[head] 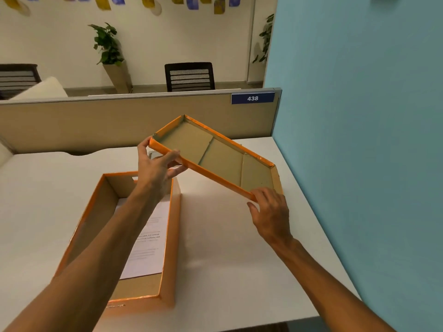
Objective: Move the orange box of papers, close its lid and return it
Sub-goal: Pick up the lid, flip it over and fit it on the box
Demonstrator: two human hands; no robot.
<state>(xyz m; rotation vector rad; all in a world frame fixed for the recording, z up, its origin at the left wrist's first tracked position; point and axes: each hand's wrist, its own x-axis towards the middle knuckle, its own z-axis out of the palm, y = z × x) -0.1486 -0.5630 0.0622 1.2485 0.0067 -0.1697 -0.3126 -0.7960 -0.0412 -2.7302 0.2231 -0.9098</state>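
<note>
The orange box (134, 238), open with papers (149, 238) inside, sits toward the desk's (235, 248) front left. Both hands hold the orange lid (215, 159) tilted, hollow side up, above the desk's middle: left hand (157, 173) pinching one end, right hand (271, 212) the other. It should be flipped and squared over the rim before lowering.

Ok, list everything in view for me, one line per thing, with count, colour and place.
open orange cardboard box: one, orange outside, brown inside, desk left
printed paper sheets: white, count unclear, inside the box
orange cardboard lid: one, underside up, held above the desk
white desk: one, foreground
beige partition: one, behind desk
blue 438 sign: one, partition's right end
black chairs: two, beyond partition
potted plants: two, green, back wall
teal wall: right
left hand: lid's far-left corner
right hand: lid's near corner
</note>
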